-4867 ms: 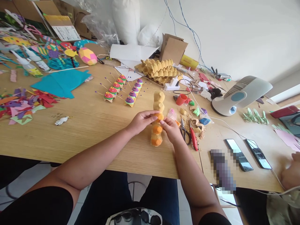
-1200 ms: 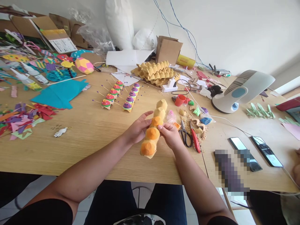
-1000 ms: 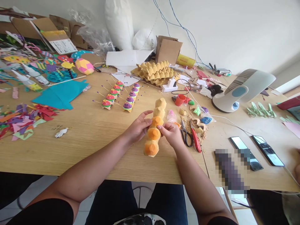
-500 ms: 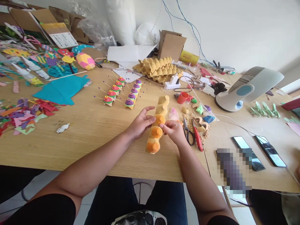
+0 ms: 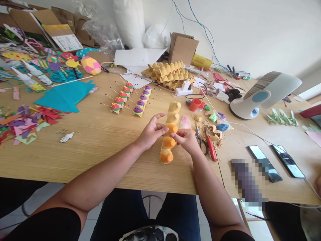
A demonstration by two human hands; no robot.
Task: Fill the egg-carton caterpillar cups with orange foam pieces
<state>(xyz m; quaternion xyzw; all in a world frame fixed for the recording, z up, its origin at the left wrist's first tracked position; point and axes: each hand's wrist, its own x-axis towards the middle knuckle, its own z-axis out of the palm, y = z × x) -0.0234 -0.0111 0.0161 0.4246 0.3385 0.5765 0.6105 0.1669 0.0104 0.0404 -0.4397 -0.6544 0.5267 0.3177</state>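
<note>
A strip of egg carton (image 5: 170, 150) stands out lengthwise in front of me, held above the table. Its three nearer bumps are covered in orange, apparently clay; the two farther ones are bare tan pulp. My left hand (image 5: 151, 132) grips it from the left, thumb against the middle bump. From the right, my right hand (image 5: 186, 140) pinches the same bump, its thumb on the orange surface. Beyond the hands stand two decorated carton strips, one red and green (image 5: 119, 99) and one purple and yellow (image 5: 142, 101), with pins stuck in their sides.
Right of my hand lie black-handled scissors (image 5: 202, 140) and a red cutter (image 5: 211, 145). Behind are bagged clay lumps (image 5: 222, 127), a red cup (image 5: 195, 104) and stacked egg cartons (image 5: 167, 73). A fan (image 5: 263, 95) and two phones (image 5: 288, 162) are at right, paper scraps (image 5: 27, 125) at left.
The carton strip has turned slightly, its near end swinging a little to the right. Both hands keep their hold around the middle bump.
</note>
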